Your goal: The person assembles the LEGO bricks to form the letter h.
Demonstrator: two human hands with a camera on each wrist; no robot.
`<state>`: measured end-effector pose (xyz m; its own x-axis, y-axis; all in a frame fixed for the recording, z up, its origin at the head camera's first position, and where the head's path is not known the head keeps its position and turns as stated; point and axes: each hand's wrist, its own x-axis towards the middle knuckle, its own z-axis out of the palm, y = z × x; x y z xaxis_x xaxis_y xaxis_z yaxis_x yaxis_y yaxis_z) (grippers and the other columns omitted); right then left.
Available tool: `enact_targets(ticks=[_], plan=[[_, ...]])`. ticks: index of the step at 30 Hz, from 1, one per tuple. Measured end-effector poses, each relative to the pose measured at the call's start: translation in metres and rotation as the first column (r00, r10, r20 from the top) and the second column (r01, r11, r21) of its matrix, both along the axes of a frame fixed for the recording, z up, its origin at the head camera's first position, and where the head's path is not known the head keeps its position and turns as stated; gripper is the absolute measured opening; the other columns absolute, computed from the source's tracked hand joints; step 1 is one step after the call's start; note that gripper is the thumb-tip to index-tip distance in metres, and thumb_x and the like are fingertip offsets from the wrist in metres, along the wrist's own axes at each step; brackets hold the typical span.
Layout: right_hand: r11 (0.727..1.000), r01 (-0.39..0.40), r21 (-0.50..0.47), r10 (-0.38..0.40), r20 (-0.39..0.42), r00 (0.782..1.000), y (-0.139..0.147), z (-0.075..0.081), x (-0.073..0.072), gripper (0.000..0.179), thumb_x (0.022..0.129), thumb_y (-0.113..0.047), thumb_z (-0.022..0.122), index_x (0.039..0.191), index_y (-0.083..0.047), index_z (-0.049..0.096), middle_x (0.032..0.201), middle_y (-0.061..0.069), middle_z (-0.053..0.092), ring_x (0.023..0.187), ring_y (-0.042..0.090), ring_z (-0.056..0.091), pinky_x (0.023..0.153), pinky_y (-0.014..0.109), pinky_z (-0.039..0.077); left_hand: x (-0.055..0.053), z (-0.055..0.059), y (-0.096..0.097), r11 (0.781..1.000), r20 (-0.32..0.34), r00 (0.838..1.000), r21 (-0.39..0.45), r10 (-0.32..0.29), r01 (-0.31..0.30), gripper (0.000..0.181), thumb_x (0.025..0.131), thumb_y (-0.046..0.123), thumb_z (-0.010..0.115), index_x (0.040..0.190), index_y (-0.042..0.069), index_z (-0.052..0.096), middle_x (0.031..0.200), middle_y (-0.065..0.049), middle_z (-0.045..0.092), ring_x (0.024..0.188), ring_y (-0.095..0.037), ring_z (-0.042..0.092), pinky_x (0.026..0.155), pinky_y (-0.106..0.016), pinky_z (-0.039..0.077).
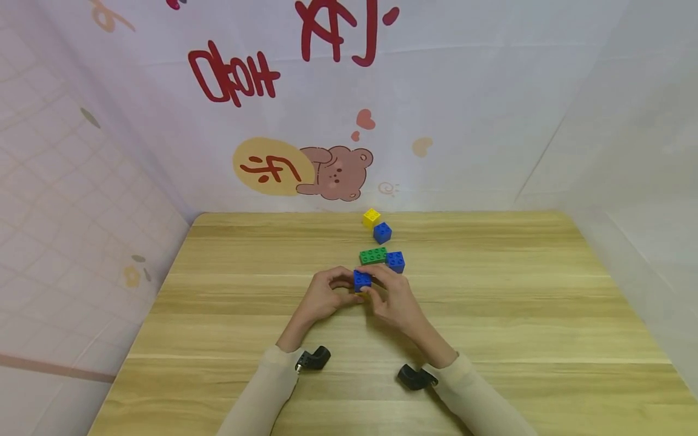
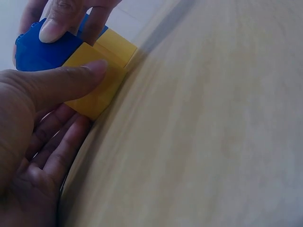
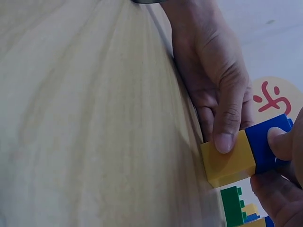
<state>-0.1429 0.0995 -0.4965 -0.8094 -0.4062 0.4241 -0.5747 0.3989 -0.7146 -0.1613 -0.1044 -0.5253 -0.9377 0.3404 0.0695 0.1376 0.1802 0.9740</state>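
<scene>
In front of me my left hand [image 1: 326, 298] grips a yellow brick [image 3: 229, 163] low over the table, its thumb along one side. A blue brick [image 1: 362, 280] sits on top of that yellow brick, their faces meeting in the right wrist view. The thumb and fingers of my right hand [image 1: 398, 301] pinch the blue brick from the right. From above, the blue brick and the fingers hide most of the yellow one.
Just beyond the hands stand a green brick [image 1: 373, 255] and another blue brick [image 1: 395, 261], side by side. Farther back are a further blue brick [image 1: 382, 232] and a yellow brick [image 1: 371, 218]. The wooden table [image 1: 229, 254] ends at a printed cloth backdrop [image 1: 463, 109].
</scene>
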Motion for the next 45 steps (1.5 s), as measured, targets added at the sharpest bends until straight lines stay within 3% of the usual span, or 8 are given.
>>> enact_targets(ticks=[7, 17, 26, 31, 34, 37, 41, 45], plan=[[1.000, -0.017, -0.024, 0.017, -0.013, 1.000, -0.002, 0.001, 0.002, 0.035, 0.095, -0.003, 0.070, 0.129, -0.003, 0.064, 0.124, 0.013, 0.067, 0.119, 0.027, 0.067, 0.100, 0.035, 0.058, 0.001, 0.000, 0.000, 1.000, -0.013, 1.000, -0.019, 0.010, -0.010, 0.033, 0.082, 0.008, 0.087, 0.112, 0.011, 0.074, 0.113, -0.009, 0.074, 0.101, -0.021, 0.073, 0.092, -0.032, 0.062], [0.994, 0.032, 0.104, -0.022, -0.090, 0.996, -0.001, 0.001, 0.004, 0.036, 0.097, -0.007, 0.070, 0.132, -0.003, 0.062, 0.127, 0.013, 0.067, 0.119, 0.026, 0.066, 0.100, 0.040, 0.059, 0.000, -0.002, 0.001, 1.000, -0.049, 0.999, -0.016, -0.006, 0.005, 0.027, 0.085, 0.012, 0.084, 0.111, 0.013, 0.075, 0.111, -0.007, 0.074, 0.101, -0.020, 0.072, 0.093, -0.031, 0.061], [0.995, 0.037, 0.092, -0.030, -0.080, 0.996, -0.008, 0.004, 0.008, 0.037, 0.096, -0.007, 0.072, 0.132, -0.003, 0.063, 0.128, 0.013, 0.067, 0.119, 0.028, 0.066, 0.099, 0.040, 0.059, 0.001, -0.001, -0.005, 0.999, -0.111, 0.994, -0.041, -0.014, 0.010, 0.026, 0.086, 0.011, 0.084, 0.110, 0.011, 0.075, 0.109, -0.009, 0.075, 0.100, -0.025, 0.073, 0.094, -0.041, 0.062], [0.990, 0.056, 0.131, -0.045, -0.089, 0.995, -0.009, 0.007, 0.009, 0.037, 0.095, -0.008, 0.073, 0.131, -0.003, 0.064, 0.127, 0.012, 0.069, 0.119, 0.027, 0.067, 0.099, 0.042, 0.059, 0.003, -0.001, -0.005, 0.999, -0.121, 0.993, -0.047, -0.008, 0.003, 0.026, 0.086, 0.004, 0.081, 0.111, 0.005, 0.074, 0.110, -0.015, 0.075, 0.101, -0.031, 0.072, 0.094, -0.047, 0.061], [0.984, 0.074, 0.160, -0.057, -0.106, 0.993, -0.009, 0.007, 0.009, 0.037, 0.096, -0.010, 0.073, 0.131, -0.004, 0.064, 0.128, 0.012, 0.069, 0.120, 0.027, 0.066, 0.101, 0.043, 0.058, 0.005, 0.003, -0.003, 0.999, -0.128, 0.992, -0.038, -0.003, -0.002, 0.025, 0.087, 0.000, 0.079, 0.111, 0.000, 0.073, 0.109, -0.020, 0.074, 0.101, -0.036, 0.071, 0.095, -0.051, 0.060], [0.983, 0.083, 0.167, -0.064, -0.113, 0.991, -0.008, 0.008, 0.009, 0.038, 0.095, -0.010, 0.073, 0.132, -0.003, 0.065, 0.131, 0.013, 0.068, 0.124, 0.029, 0.065, 0.104, 0.044, 0.056, 0.010, 0.014, 0.000, 1.000, -0.135, 0.991, -0.013, 0.002, -0.004, 0.024, 0.086, -0.004, 0.077, 0.109, -0.002, 0.073, 0.108, -0.023, 0.073, 0.101, -0.038, 0.071, 0.094, -0.053, 0.060], [0.982, 0.084, 0.171, -0.062, -0.132, 0.989, -0.006, 0.009, 0.010, 0.042, 0.094, -0.009, 0.074, 0.133, -0.002, 0.064, 0.135, 0.015, 0.066, 0.127, 0.032, 0.063, 0.106, 0.046, 0.055, 0.015, 0.024, 0.003, 1.000, -0.178, 0.984, -0.015, 0.013, -0.015, 0.023, 0.087, -0.005, 0.076, 0.109, -0.001, 0.073, 0.106, -0.021, 0.074, 0.099, -0.034, 0.072, 0.092, -0.050, 0.061], [0.984, 0.076, 0.164, -0.048, -0.169, 0.984, -0.005, 0.013, 0.011, 0.044, 0.091, -0.008, 0.076, 0.133, 0.000, 0.064, 0.139, 0.019, 0.062, 0.129, 0.033, 0.062, 0.106, 0.046, 0.055, 0.011, 0.017, 0.003, 0.999, -0.183, 0.983, -0.034, 0.019, -0.025, 0.025, 0.087, -0.004, 0.077, 0.111, 0.001, 0.073, 0.107, -0.018, 0.074, 0.099, -0.032, 0.072, 0.093, -0.048, 0.061]])
